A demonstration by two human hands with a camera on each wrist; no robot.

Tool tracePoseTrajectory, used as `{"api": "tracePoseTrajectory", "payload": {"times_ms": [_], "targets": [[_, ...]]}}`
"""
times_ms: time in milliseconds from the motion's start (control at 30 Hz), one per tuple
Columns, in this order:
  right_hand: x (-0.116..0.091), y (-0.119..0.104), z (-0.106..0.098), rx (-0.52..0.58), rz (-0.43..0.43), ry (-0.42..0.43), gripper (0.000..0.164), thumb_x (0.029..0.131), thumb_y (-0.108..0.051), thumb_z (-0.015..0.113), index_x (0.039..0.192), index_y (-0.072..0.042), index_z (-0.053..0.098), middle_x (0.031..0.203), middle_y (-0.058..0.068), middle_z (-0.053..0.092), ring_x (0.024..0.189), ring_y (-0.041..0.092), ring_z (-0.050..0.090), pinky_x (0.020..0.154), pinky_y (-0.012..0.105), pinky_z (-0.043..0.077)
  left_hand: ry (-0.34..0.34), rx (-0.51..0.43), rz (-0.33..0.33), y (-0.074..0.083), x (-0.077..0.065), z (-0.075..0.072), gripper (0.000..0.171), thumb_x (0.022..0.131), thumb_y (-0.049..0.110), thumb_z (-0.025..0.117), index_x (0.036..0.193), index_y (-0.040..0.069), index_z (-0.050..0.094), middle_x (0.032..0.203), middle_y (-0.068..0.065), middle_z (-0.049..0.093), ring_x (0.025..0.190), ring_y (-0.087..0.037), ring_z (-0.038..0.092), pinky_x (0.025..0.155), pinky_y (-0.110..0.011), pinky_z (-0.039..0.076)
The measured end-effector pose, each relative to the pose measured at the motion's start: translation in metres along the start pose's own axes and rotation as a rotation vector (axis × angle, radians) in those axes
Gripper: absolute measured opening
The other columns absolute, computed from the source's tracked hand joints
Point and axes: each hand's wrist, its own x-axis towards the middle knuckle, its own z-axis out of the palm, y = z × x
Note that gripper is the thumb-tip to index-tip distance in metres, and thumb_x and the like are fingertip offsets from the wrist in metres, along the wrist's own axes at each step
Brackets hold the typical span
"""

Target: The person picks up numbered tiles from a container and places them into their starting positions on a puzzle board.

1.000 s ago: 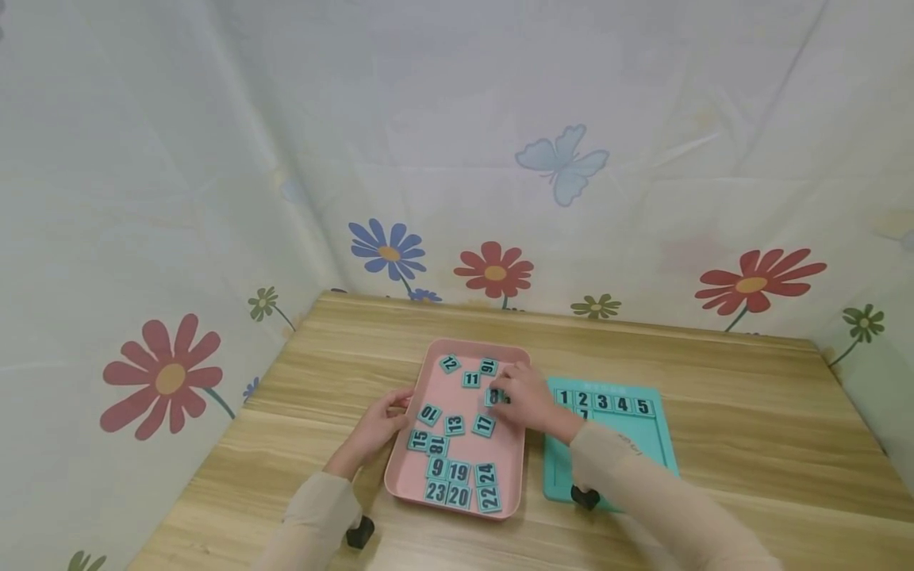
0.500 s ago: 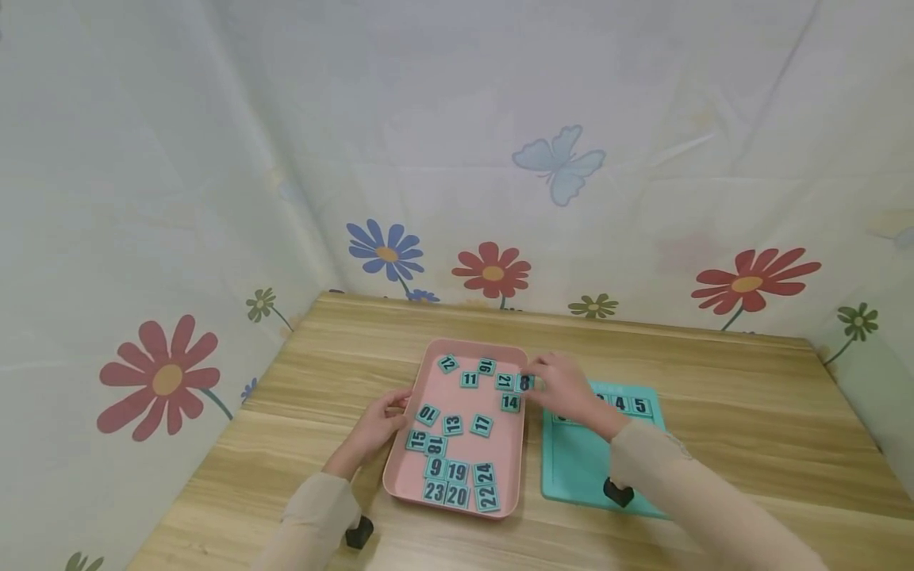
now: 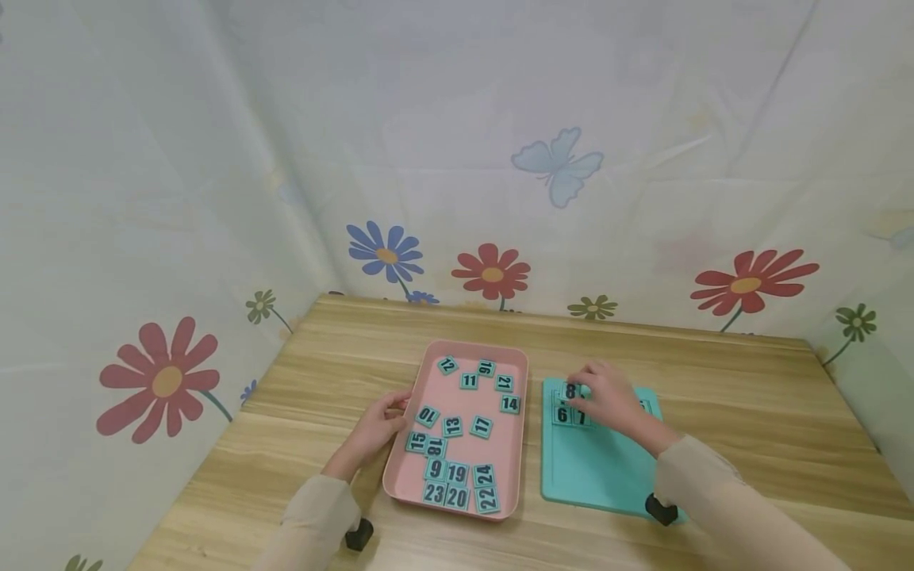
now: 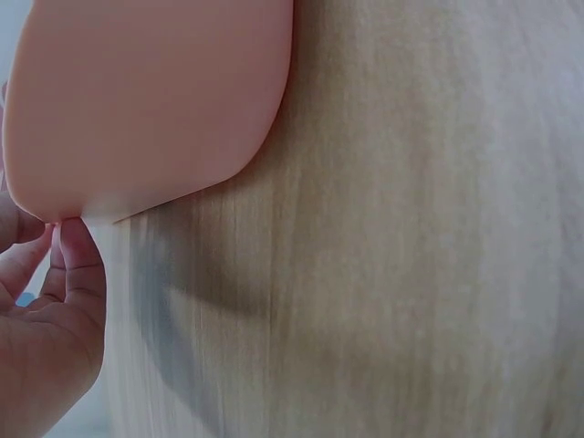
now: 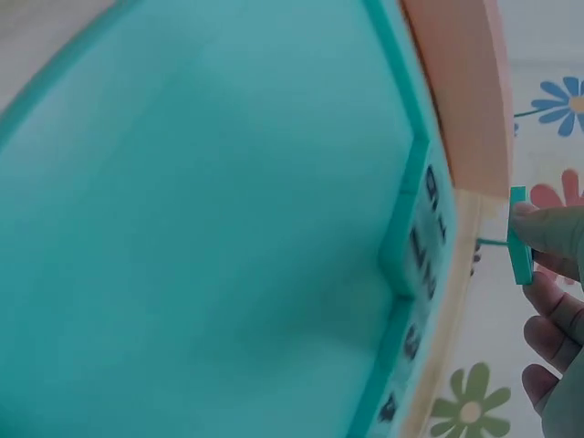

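Observation:
My right hand pinches the teal number tile 8 over the upper left of the teal board. In the right wrist view the tile is seen edge-on between thumb and fingers, raised off the board. Tiles 6 and 7 lie in the board's second row; the hand hides most of the top row. At the left side of the pink tray, my left hand holds the rim. The left wrist view shows thumb and fingertips pinching the tray's edge.
Several number tiles lie scattered in the tray, such as 14, 17 and 9. Tray and board stand side by side on a wooden table. A flower-printed curtain rises behind.
My right hand has carried tile 8 from the tray rightward to over the board. Tiles 21 and 14 are uncovered in the tray. The left hand stays at the tray's rim.

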Motion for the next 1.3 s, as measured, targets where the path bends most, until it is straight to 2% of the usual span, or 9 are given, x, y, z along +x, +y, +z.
{"api": "tracePoseTrajectory", "payload": {"times_ms": [267,467,733,967,1300], "targets": [[-0.022,0.02,0.001,-0.036,0.025,-0.021,0.027,0.068,-0.015,0.072,0.093,-0.007,0.067,0.084,0.004,0.058,0.079,0.019,0.047,0.067,0.035,0.04,0.006,-0.004,0.006,0.002,-0.001,-0.001,0.045,0.08,-0.006,0.049,0.125,0.003,0.047,0.109,-0.015,0.049,0.098,-0.026,0.055,0.083,-0.036,0.049],[-0.032,0.028,0.0,-0.025,0.063,-0.069,0.027,0.069,-0.015,0.072,0.094,-0.008,0.067,0.085,0.004,0.057,0.082,0.02,0.047,0.069,0.036,0.04,0.018,0.009,-0.003,0.002,-0.001,0.0,0.046,0.079,-0.005,0.05,0.124,0.003,0.048,0.109,-0.014,0.051,0.097,-0.026,0.055,0.082,-0.036,0.049],[-0.039,0.033,0.002,0.0,0.077,-0.114,0.029,0.071,-0.016,0.07,0.098,-0.007,0.066,0.095,0.008,0.06,0.089,0.025,0.049,0.073,0.041,0.042,0.016,-0.002,0.012,0.001,0.0,0.0,0.046,0.078,-0.006,0.049,0.124,0.002,0.048,0.109,-0.015,0.051,0.096,-0.024,0.056,0.081,-0.035,0.05],[-0.044,0.039,0.006,-0.005,0.092,-0.138,0.028,0.071,-0.018,0.07,0.098,-0.008,0.066,0.092,0.004,0.059,0.087,0.021,0.049,0.072,0.038,0.043,0.015,-0.002,0.001,0.0,0.0,0.001,0.046,0.079,-0.006,0.05,0.124,0.003,0.048,0.109,-0.015,0.051,0.097,-0.026,0.056,0.081,-0.035,0.05],[-0.046,0.041,0.011,-0.01,0.106,-0.104,0.028,0.071,-0.019,0.07,0.097,-0.009,0.067,0.089,0.003,0.058,0.084,0.02,0.047,0.068,0.033,0.04,0.019,-0.007,0.001,0.001,0.0,0.001,0.046,0.079,-0.006,0.049,0.124,0.003,0.047,0.11,-0.015,0.05,0.097,-0.025,0.056,0.081,-0.035,0.05]]}}
